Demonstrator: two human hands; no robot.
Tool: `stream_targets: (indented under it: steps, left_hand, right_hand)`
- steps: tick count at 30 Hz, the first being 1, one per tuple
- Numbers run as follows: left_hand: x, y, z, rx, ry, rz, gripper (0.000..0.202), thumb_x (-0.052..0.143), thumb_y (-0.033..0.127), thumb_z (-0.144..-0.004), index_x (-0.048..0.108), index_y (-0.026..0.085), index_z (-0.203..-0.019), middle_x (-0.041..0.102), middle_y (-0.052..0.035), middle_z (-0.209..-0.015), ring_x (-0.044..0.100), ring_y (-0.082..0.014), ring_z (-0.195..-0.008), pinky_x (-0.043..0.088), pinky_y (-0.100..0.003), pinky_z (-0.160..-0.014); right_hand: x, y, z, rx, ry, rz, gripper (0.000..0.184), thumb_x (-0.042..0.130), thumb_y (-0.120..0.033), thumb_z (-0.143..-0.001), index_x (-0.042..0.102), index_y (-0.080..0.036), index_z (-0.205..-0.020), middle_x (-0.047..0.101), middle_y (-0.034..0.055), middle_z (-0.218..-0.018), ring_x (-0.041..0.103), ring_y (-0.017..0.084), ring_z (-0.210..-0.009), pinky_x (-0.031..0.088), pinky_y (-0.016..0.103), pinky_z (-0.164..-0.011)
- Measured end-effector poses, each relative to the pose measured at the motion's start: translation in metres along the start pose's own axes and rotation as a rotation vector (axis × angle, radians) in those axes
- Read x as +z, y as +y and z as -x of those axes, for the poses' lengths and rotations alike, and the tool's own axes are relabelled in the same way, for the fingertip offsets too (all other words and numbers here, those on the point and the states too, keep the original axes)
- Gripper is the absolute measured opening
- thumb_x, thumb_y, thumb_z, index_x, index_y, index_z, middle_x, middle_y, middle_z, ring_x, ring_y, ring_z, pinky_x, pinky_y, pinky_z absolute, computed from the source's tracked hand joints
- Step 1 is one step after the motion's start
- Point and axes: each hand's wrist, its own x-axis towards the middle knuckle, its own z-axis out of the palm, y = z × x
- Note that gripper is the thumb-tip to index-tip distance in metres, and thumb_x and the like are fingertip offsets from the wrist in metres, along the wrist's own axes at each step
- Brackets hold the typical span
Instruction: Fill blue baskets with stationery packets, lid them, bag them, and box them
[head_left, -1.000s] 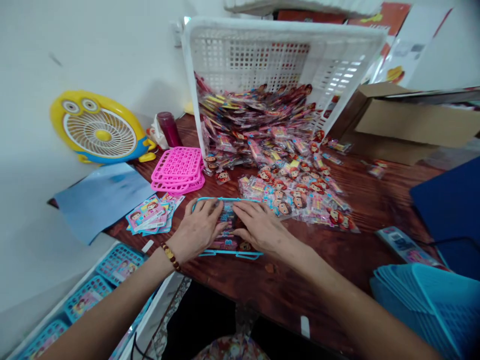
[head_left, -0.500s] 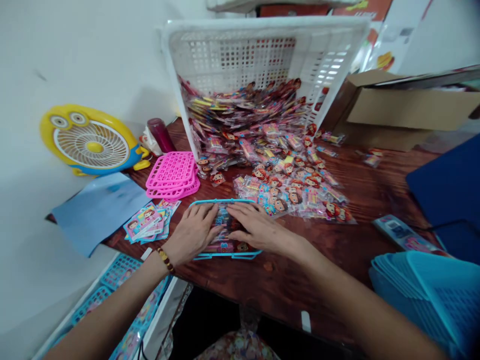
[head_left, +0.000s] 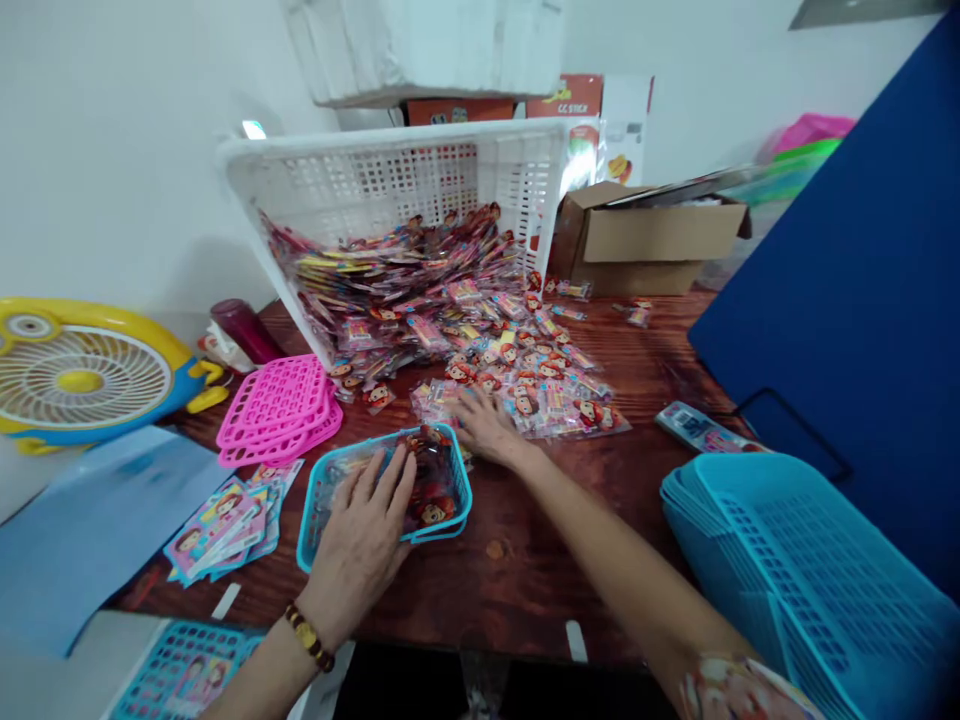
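A small blue plastic basket (head_left: 464, 497) stands on the dark wooden table, with clear-wrapped packets bearing cartoon faces inside. My left hand (head_left: 367, 510) lies over it, fingers stretched out across the packets. Just beyond the basket's right end, my right hand (head_left: 484, 428) reaches to the near edge of a spread of small wrapped packets (head_left: 551, 385). Its fingers are spread and slightly blurred, touching or hovering close above the packets; I cannot tell which. Behind, a large white crate (head_left: 244, 205) lies tipped on its side, and a heap of the same packets spills out of it.
Pink plastic lids (head_left: 274, 400) and printed cards (head_left: 225, 530) lie to the left, near a yellow fan (head_left: 90, 370). Nested blue baskets (head_left: 810, 560) stand at the right front. A cardboard box (head_left: 652, 245) and a blue panel (head_left: 840, 340) are farther right.
My right hand has left the basket and moved right to the loose packets. My left hand stays over the basket, which now sits at a slant. The view has swung to the right.
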Motion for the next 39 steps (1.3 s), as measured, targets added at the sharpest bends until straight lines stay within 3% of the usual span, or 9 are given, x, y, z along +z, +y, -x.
stream_targets:
  steps: [3, 8, 11, 15, 19, 22, 27, 33, 39]
  left_hand:
    - [0.006, -0.011, -0.004, -0.057, 0.023, -0.016, 0.079, 0.057, 0.023, -0.081, 0.023, 0.015, -0.152, 0.034, -0.0168, -0.155, 0.034, -0.0385, -0.14, 0.035, -0.055, -0.109]
    - [0.016, -0.046, -0.011, -0.128, 0.065, 0.004, 0.08, 0.051, 0.025, -0.086, 0.011, 0.012, -0.154, 0.032, -0.022, -0.154, 0.032, -0.0431, -0.14, 0.034, -0.061, -0.107]
    - [0.015, -0.049, -0.012, -0.192, 0.12, 0.025, 0.079, 0.051, 0.028, -0.088, 0.01, 0.013, -0.154, 0.031, -0.0238, -0.154, 0.026, -0.0453, -0.142, 0.026, -0.067, -0.109]
    - [0.013, -0.004, -0.01, -0.187, 0.228, 0.141, 0.066, 0.05, 0.028, -0.091, 0.024, 0.021, -0.151, 0.04, -0.0178, -0.151, 0.023, -0.0401, -0.144, 0.02, -0.068, -0.112]
    - [0.036, 0.057, -0.015, 0.1, 0.081, 0.434, 0.035, 0.046, 0.02, -0.094, 0.056, 0.024, -0.127, 0.062, -0.0082, -0.128, 0.041, -0.0284, -0.135, 0.033, -0.055, -0.112]
    - [0.063, 0.078, -0.024, 0.042, -0.002, 0.542, 0.034, 0.047, 0.022, -0.094, 0.057, 0.02, -0.126, 0.059, -0.0107, -0.129, 0.043, -0.0286, -0.129, 0.043, -0.05, -0.104]
    - [0.077, 0.071, -0.024, -0.016, -0.055, 0.574, 0.029, 0.053, 0.027, -0.092, 0.059, 0.02, -0.12, 0.06, -0.01, -0.111, 0.051, -0.0263, -0.103, 0.047, -0.044, -0.087]
    - [0.063, 0.065, -0.01, -0.072, -0.096, 0.723, 0.006, 0.054, 0.026, -0.09, 0.057, 0.021, -0.092, 0.06, -0.005, -0.098, 0.051, -0.0237, -0.098, 0.042, -0.04, -0.085]
    - [0.07, 0.046, 0.003, -0.315, -0.102, 0.875, 0.015, 0.053, 0.03, -0.088, 0.056, 0.022, -0.1, 0.063, -0.0033, -0.095, 0.056, -0.0214, -0.09, 0.043, -0.037, -0.083]
  right_hand:
    - [0.016, -0.004, 0.01, -0.036, 0.011, 0.047, 0.047, 0.045, -0.043, -0.097, 0.046, -0.026, -0.141, 0.039, 0.0095, -0.154, 0.028, 0.029, -0.143, 0.021, 0.058, -0.114]
    - [0.037, -0.012, 0.059, 0.213, 0.1, 0.046, 0.054, 0.043, -0.048, -0.096, 0.042, -0.025, -0.145, 0.034, 0.0126, -0.156, 0.025, 0.034, -0.144, 0.017, 0.064, -0.112]
    - [0.036, -0.016, 0.091, 0.351, 0.095, -0.013, 0.056, 0.043, -0.051, -0.095, 0.043, -0.026, -0.145, 0.034, 0.0127, -0.156, 0.025, 0.037, -0.144, 0.021, 0.066, -0.11]
    - [0.014, -0.01, 0.133, 0.436, 0.158, -0.13, 0.045, 0.039, -0.037, -0.098, 0.05, -0.023, -0.14, 0.05, 0.0116, -0.145, 0.039, 0.03, -0.137, 0.032, 0.054, -0.108]
    - [-0.003, -0.003, 0.175, 0.374, 0.187, -0.101, 0.033, 0.044, -0.03, -0.096, 0.063, -0.027, -0.123, 0.058, 0.0072, -0.136, 0.047, 0.028, -0.127, 0.035, 0.051, -0.105]
    - [-0.004, -0.005, 0.195, 0.275, 0.063, -0.095, 0.03, 0.048, -0.029, -0.095, 0.065, -0.03, -0.12, 0.058, 0.0061, -0.137, 0.048, 0.028, -0.124, 0.029, 0.055, -0.106]
    - [-0.02, 0.01, 0.161, 0.417, 0.094, -0.206, 0.025, 0.045, -0.032, -0.098, 0.069, -0.026, -0.102, 0.07, 0.0039, -0.111, 0.057, 0.021, -0.106, 0.033, 0.042, -0.1]
    - [-0.019, 0.03, 0.076, 0.541, -0.04, 0.008, 0.042, 0.068, -0.043, -0.082, 0.063, -0.016, -0.114, 0.056, 0.0172, -0.127, 0.047, 0.033, -0.117, 0.032, 0.047, -0.095]
    - [-0.014, 0.043, 0.085, 0.522, 0.086, -0.071, 0.024, 0.058, -0.022, -0.088, 0.059, -0.018, -0.111, 0.065, 0.0108, -0.115, 0.053, 0.027, -0.111, 0.029, 0.046, -0.099]
